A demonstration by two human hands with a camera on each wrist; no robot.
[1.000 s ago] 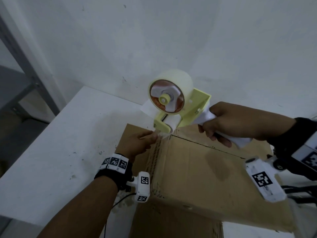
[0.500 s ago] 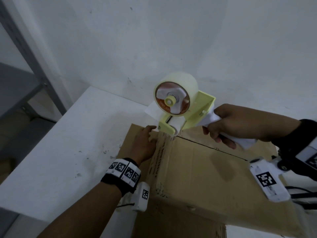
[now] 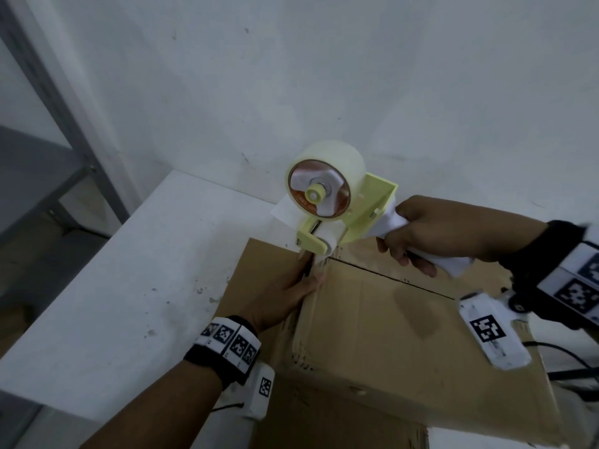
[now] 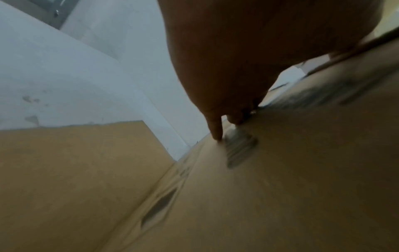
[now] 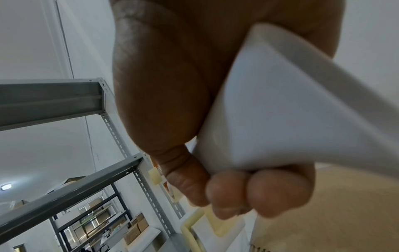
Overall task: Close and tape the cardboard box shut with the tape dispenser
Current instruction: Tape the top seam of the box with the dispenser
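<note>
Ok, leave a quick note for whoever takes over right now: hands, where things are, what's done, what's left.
Right hand: firm grip on the white handle of the tape dispenser, its front end at the far end of the cardboard box.
Left hand: fingers straight, pressing the tape end against the box's side below the dispenser.
Done: flaps folded shut, centre seam visible, tape started at the far end.
Left: pull the dispenser along the bare seam, cut, press down.

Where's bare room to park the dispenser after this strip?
Bare white table left of the cardboard box, out to the wall. Crowded at the box's far end: left hand, tape dispenser, right hand.
</note>
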